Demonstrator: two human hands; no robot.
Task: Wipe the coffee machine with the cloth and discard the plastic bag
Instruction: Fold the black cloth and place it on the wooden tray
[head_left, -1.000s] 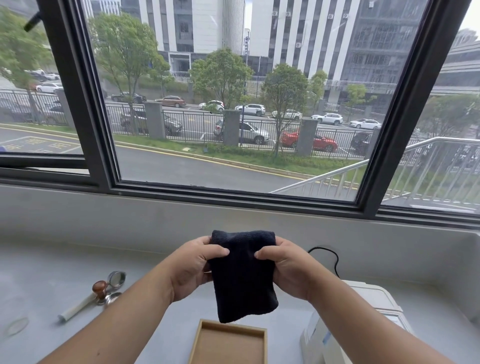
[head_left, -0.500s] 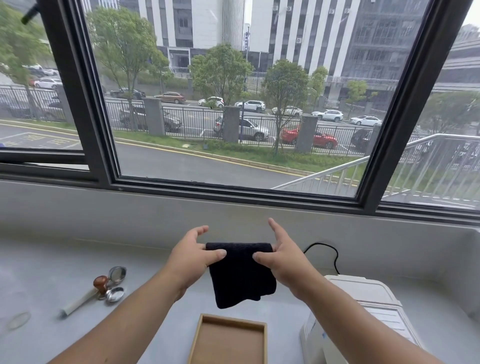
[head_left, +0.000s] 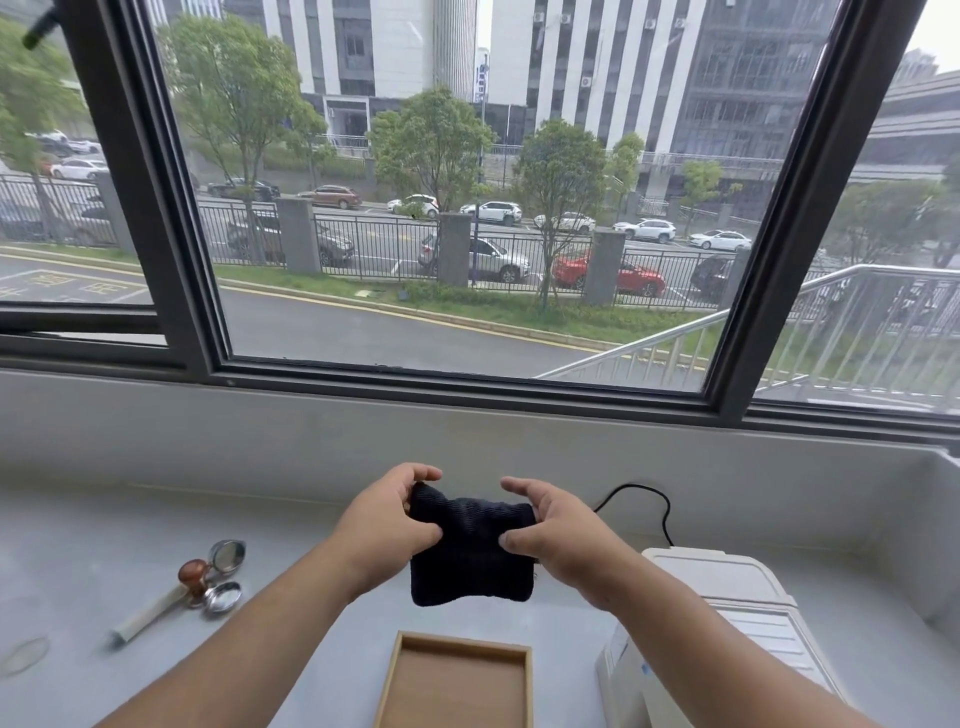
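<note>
The left hand (head_left: 387, 525) and the right hand (head_left: 553, 530) hold a dark cloth (head_left: 470, 553) between them, raised above the middle of the grey counter (head_left: 78, 545). Each hand pinches one side of the cloth, thumb on the near face and fingers curled over the top edge, so the folded cloth hangs down between the two hands. Just below it, at the counter's near edge, lies a shallow wooden tray (head_left: 457, 680). To the right of the tray, near the counter's right end, stands the white coffee machine (head_left: 722, 623), partly hidden by the right forearm; a black cable (head_left: 649, 499) loops behind it toward the back wall. Toward the left end lie a tamper with a brown knob (head_left: 195, 574) and what look like two small metal filter baskets (head_left: 226, 553), touching or nearly so.
</note>
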